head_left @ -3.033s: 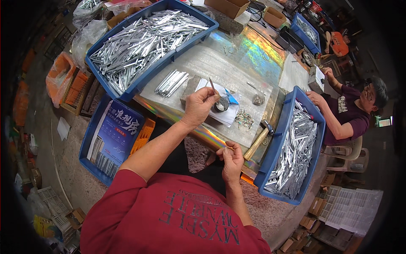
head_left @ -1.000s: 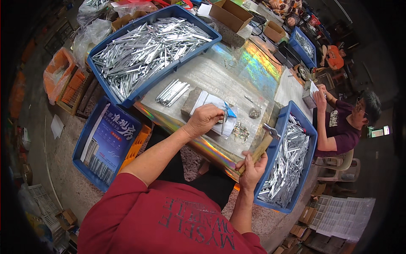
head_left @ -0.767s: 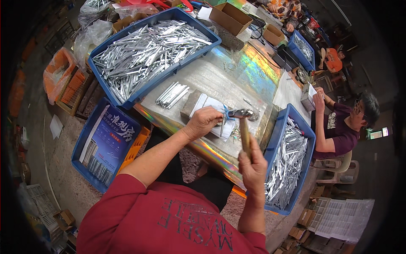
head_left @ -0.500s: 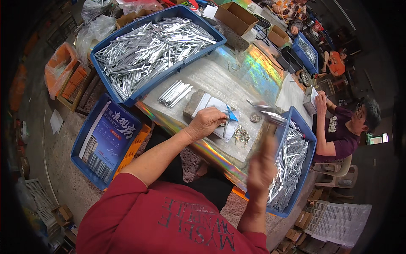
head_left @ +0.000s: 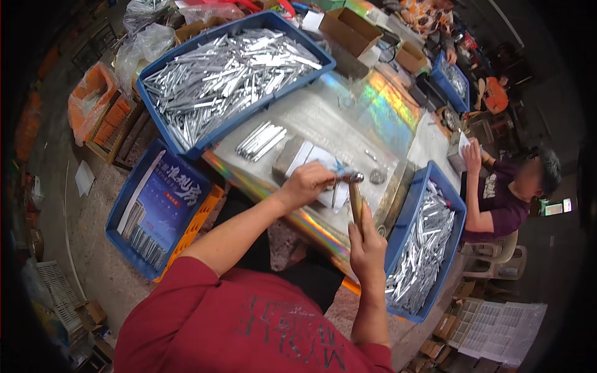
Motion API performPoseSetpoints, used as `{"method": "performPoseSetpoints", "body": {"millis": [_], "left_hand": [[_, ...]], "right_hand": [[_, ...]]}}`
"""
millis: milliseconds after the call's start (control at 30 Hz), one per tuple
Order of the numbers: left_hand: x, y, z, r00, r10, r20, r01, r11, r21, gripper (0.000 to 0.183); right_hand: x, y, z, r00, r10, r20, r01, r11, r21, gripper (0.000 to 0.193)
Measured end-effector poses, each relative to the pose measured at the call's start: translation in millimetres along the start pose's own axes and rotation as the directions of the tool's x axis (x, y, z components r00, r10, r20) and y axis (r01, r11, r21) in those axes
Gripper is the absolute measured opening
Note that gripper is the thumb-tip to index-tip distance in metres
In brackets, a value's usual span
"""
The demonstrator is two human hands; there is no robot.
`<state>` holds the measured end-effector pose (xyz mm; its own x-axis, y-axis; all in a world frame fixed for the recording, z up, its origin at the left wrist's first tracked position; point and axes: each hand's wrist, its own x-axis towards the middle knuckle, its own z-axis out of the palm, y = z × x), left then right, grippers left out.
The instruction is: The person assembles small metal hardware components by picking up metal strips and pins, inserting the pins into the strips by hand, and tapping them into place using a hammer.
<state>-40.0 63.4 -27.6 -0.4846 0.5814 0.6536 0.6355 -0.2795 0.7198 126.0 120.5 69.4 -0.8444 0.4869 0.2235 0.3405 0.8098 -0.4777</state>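
Note:
My right hand is closed around the wooden handle of a hammer. Its metal head hangs over the grey block, just right of my left fingertips. My left hand pinches a slim metal strip, partly covered by the fingers and the hammer head. White paper lies on the block, and a small blue piece shows beside the fingertips. Left of the block, several silver metal strips lie side by side on the table sheet. A small round metal coil rests to its right.
A large blue bin of metal strips stands at the far left. Another blue bin of strips is at the right. At the lower left sits a blue crate with a printed sheet. A co-worker sits at the right.
The hammer has come down and left from its raised place, and its head is now beside my left fingers. My left hand stays in nearly the same place, still pinching.

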Motion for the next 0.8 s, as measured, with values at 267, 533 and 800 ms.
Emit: {"method": "performPoseSetpoints", "body": {"millis": [267,533,800], "left_hand": [[6,-3,-2,1.000,-0.011,0.008,0.011,1.000,-0.027,0.011],[14,3,-5,0.999,-0.046,0.011,0.046,0.999,-0.014,0.010],[8,15,-10,0.959,-0.282,0.009,0.282,0.955,-0.090,0.010]], "right_hand": [[-18,17,-5,0.905,0.423,-0.042,-0.299,0.703,0.645,0.045],[-34,74,36,0.716,0.688,0.116,-0.335,0.193,0.922,0.038],[-39,99,63,0.578,0.803,0.144,-0.325,0.065,0.943,0.032]]}}
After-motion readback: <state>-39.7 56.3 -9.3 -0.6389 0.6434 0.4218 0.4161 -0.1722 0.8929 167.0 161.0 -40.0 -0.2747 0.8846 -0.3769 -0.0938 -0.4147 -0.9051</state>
